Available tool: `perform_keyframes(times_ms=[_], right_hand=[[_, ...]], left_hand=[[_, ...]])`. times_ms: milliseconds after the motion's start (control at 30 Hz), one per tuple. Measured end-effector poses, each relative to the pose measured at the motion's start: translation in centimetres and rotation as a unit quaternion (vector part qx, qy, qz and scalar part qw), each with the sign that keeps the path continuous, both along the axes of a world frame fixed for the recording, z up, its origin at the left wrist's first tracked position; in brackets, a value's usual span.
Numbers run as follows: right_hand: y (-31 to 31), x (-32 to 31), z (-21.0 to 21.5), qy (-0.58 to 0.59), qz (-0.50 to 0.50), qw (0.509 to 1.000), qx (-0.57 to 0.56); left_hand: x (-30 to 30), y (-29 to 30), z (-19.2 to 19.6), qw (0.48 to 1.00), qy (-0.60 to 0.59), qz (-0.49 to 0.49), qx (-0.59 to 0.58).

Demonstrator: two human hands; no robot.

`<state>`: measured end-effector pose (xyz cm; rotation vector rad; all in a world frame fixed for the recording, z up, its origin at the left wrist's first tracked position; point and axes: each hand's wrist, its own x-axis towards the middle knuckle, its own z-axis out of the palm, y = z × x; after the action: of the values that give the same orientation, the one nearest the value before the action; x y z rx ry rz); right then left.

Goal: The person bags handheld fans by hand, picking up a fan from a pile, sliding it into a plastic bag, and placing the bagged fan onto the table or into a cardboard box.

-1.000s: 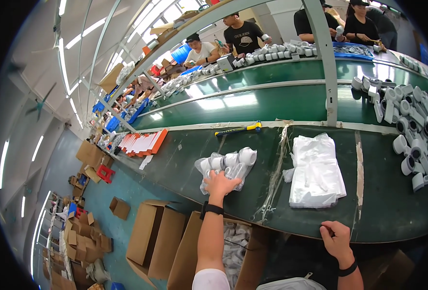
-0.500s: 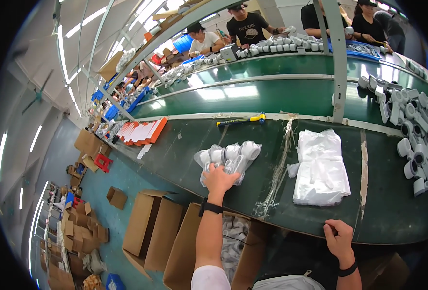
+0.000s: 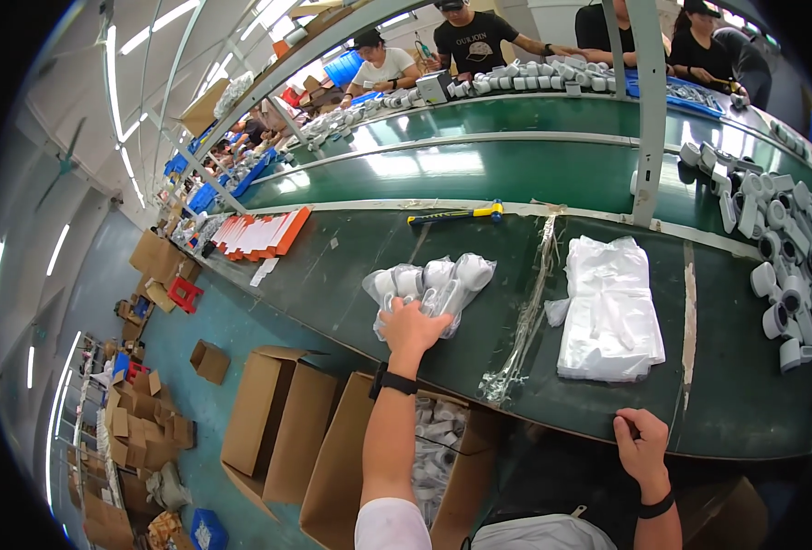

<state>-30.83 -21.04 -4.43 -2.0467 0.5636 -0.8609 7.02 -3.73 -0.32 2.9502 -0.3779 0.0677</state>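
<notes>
My left hand [image 3: 412, 325] reaches out over the dark green worktable [image 3: 351, 266] and grips a bunch of small white parts in clear plastic bags [image 3: 431, 281]. My right hand [image 3: 642, 446] rests on the table's near edge, fingers curled over it, holding nothing. A stack of flat clear plastic bags [image 3: 610, 310] lies between the two hands, a little further out. A black band sits on each wrist.
Open cardboard boxes [image 3: 332, 440] stand on the floor below the table, one holding bagged white parts [image 3: 438, 449]. Several loose white parts [image 3: 786, 257] crowd the right end. A yellow-headed mallet [image 3: 456, 214], orange-white cartons [image 3: 264, 233], a metal post [image 3: 651, 110] and seated workers [image 3: 475, 41] beyond the conveyor.
The view has shifted slightly. My left hand stays on the bagged white parts, which have slid a little toward me. My right hand has not left the table edge.
</notes>
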Motion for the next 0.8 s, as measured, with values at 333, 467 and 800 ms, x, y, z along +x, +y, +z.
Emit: perform_keyframes(times_ms=[333, 467, 800], right_hand=[[0.3, 0.1, -0.2, 0.022, -0.013, 0.999, 0.029], [0.4, 0.3, -0.4, 0.035, -0.018, 0.999, 0.027], [0.6, 0.9, -1.1, 0.089, -0.034, 0.995, 0.029]], left_hand=[[-1.2, 5.2, -0.9, 0.997, -0.074, -0.003, -0.020], [-1.7, 9.1, -2.1, 0.990, -0.127, -0.005, -0.059], [-6.8, 21.5, -4.3, 0.968, -0.181, 0.059, -0.161]])
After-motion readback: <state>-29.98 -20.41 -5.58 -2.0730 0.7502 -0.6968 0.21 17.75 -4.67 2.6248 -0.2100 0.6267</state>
